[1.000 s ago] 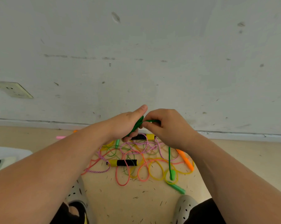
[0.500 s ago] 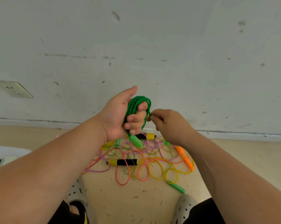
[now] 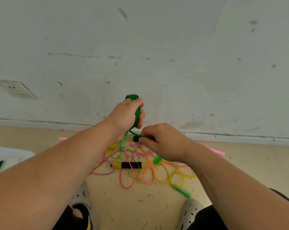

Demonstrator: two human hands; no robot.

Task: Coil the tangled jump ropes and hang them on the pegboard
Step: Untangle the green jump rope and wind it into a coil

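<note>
We saw the scene under soft, even light, bright but not harsh, and we could not tell where it came from. The wall (image 3: 173,47) read flat grey-white, with no glare. Shadows were faint: a slight darkening under the forearms and beside the tangled ropes (image 3: 160,175) on the floor (image 3: 256,163). The wide lens bowed the skirting board (image 3: 240,137) and stretched the forearms toward the lower corners. The left hand (image 3: 125,117), the right hand (image 3: 163,141) and the green rope (image 3: 132,97) they gripped looked slightly soft, fine detail smeared.
</note>
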